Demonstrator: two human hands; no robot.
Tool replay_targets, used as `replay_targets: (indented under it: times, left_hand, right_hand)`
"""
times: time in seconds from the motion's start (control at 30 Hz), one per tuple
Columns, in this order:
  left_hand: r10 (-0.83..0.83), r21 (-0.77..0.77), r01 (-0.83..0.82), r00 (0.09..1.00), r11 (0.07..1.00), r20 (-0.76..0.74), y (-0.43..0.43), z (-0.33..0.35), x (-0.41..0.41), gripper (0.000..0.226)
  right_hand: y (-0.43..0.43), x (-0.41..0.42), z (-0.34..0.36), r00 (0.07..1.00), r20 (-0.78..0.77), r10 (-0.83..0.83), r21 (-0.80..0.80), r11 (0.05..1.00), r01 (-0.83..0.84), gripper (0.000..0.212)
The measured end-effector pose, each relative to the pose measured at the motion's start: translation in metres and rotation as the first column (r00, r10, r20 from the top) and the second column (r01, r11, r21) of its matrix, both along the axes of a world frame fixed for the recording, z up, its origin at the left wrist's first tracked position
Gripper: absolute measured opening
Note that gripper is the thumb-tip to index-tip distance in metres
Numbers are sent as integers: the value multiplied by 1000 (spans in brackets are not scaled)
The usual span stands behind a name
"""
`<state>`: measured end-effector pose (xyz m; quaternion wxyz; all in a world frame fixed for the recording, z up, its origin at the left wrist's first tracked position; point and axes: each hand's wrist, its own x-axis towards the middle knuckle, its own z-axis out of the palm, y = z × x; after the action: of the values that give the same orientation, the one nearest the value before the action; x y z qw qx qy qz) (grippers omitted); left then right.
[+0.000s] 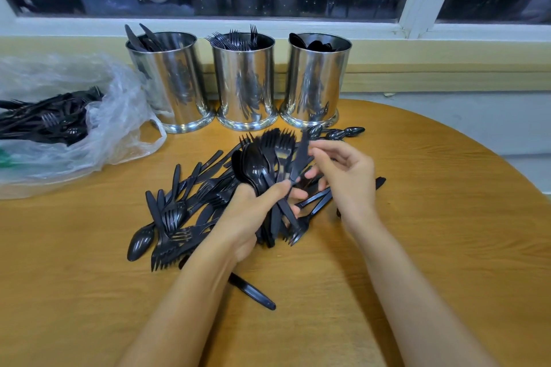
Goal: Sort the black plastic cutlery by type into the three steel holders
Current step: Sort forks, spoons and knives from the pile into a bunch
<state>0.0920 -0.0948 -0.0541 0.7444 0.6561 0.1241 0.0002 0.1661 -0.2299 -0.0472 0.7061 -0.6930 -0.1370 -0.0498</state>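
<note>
Three steel holders stand in a row at the table's back: the left holder (pixel 171 83) has knives in it, the middle holder (pixel 246 83) has forks, the right holder (pixel 314 80) has spoons. My left hand (pixel 247 217) grips a fanned bunch of spoons and forks (pixel 268 164). My right hand (pixel 346 179) pinches a black knife (pixel 301 158) at the bunch's right edge. A loose pile of black cutlery (pixel 182 211) lies on the table left of my left hand.
A clear plastic bag (pixel 98 128) with more black cutlery lies at the left. Two spoons (pixel 343 132) rest in front of the right holder. One knife (pixel 253 292) lies near my left forearm. The round wooden table (pixel 432 217) ends at the right.
</note>
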Motion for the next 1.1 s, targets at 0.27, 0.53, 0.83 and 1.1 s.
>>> replay_targets:
  times: [0.27,0.53,0.83,1.1]
  left_hand:
    - [-8,43,8,1000,999,-22,5,3,0,17]
    - [244,-153,-247,969,957,-39,15,0,5,18]
    - [458,-357,-439,888,825,-35,33,2,8,9]
    - [470,-363,-455,881,813,-53,29,3,8,10]
  right_hand:
    - [0,1,-3,987,-72,143,-57,988,-147,10]
    - [-16,12,1,991,-16,130,-157,979,-131,9]
    - [-23,18,-9,918,-65,391,-777,557,-293,13]
    - [-4,14,-6,901,-97,422,-927,292,-236,18]
